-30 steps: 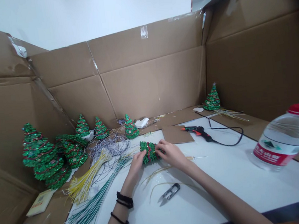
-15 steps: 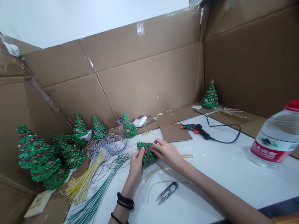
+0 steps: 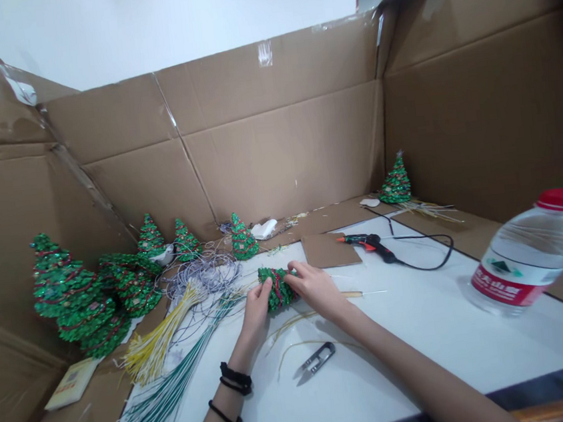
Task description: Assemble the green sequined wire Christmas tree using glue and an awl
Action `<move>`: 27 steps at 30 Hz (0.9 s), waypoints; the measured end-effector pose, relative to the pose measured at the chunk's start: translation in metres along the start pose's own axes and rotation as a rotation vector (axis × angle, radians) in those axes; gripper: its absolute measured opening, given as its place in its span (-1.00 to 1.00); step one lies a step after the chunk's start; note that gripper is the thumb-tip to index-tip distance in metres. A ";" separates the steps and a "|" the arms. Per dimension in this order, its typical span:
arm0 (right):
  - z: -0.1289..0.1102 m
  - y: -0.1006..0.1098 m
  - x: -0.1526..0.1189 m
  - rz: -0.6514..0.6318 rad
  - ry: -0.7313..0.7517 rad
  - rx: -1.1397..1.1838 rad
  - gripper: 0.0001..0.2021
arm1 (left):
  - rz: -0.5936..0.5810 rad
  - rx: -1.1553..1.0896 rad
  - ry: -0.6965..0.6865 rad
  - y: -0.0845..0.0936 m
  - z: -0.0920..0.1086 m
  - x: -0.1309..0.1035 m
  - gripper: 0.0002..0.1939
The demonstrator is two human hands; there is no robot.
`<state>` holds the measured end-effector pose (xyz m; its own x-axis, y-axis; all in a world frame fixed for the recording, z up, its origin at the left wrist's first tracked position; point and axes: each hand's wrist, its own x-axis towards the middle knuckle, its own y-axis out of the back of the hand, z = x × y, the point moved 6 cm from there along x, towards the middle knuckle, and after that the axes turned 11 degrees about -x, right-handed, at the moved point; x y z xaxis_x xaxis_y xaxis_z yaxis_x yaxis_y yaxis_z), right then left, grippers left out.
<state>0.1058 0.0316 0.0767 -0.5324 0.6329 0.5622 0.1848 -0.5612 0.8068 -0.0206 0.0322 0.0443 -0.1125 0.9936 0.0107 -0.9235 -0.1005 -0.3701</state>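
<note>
Head view: left hand [image 3: 256,305] is gripping a green tinsel piece [image 3: 279,294] above or on the white board [image 3: 400,339], thumb pressing its left part, other fingers mostly hiding behind. Right hand [image 3: 314,289] is holding thumb and fingertips close together at the right end, covering it; cannot tell what they are pinching. Piece is lying sideways, long axis running roughly left–right; tapering end unclear. Right wrist is partly hiding a wooden-handled tool [image 3: 353,293].

L hand [image 3: 256,304], R hand [image 3: 314,289] near ea. other; fingers [image 3: 295,273] bent, forearms [image 3: 393,343] slant inward.
</note>
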 end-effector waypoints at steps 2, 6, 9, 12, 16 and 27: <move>-0.001 0.000 0.000 0.012 0.005 0.001 -0.89 | -0.002 0.009 -0.011 0.001 0.000 0.000 -0.56; -0.004 -0.001 -0.002 0.038 0.030 0.015 -0.87 | -0.001 0.032 -0.022 0.003 -0.002 0.002 -0.56; -0.005 -0.001 -0.003 0.063 0.044 0.014 -0.87 | -0.013 0.011 -0.020 0.002 -0.002 0.002 -0.56; -0.005 -0.001 -0.003 0.103 0.071 0.005 -0.87 | -0.016 0.011 -0.027 0.001 -0.001 0.001 -0.56; -0.004 -0.001 -0.003 0.195 0.132 -0.011 -0.85 | -0.005 0.025 -0.017 0.003 -0.004 0.002 -0.55; -0.004 0.002 -0.003 0.281 0.163 -0.061 -0.82 | -0.029 0.055 -0.031 0.006 -0.008 0.007 -0.55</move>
<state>0.1045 0.0265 0.0760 -0.5936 0.3580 0.7208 0.2961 -0.7356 0.6092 -0.0241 0.0386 0.0346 -0.0962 0.9941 0.0501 -0.9452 -0.0755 -0.3177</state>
